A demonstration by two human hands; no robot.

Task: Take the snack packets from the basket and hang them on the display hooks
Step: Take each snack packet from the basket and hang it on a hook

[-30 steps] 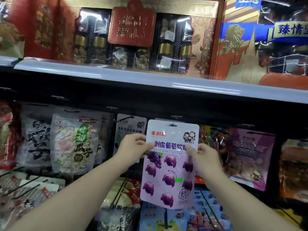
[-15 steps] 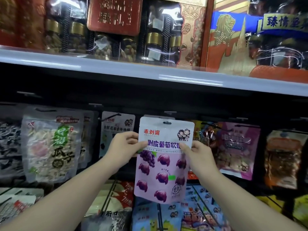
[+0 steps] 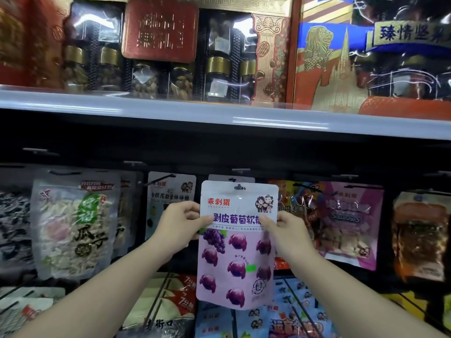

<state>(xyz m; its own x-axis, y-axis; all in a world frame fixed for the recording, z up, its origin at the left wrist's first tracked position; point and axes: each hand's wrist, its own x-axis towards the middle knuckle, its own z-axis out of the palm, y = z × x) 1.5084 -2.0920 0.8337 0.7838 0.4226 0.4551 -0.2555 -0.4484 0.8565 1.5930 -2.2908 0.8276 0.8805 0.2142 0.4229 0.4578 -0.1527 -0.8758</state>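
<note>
A lilac grape-candy packet is held upright in front of the hook row under the shelf. My left hand pinches its left edge and my right hand pinches its right edge. The packet's hang hole lies just below a display hook, with a like packet behind it. I cannot tell whether the hole is on the hook. No basket is in view.
Hanging packets fill the row: a melon-seed bag at left, a white packet beside my left hand, a pink packet at right. Gift boxes of nut jars stand on the grey shelf above. More packets hang below.
The view has dropped slightly and shifted. Both hands still hold the lilac packet by its sides at about the same height before the hook.
</note>
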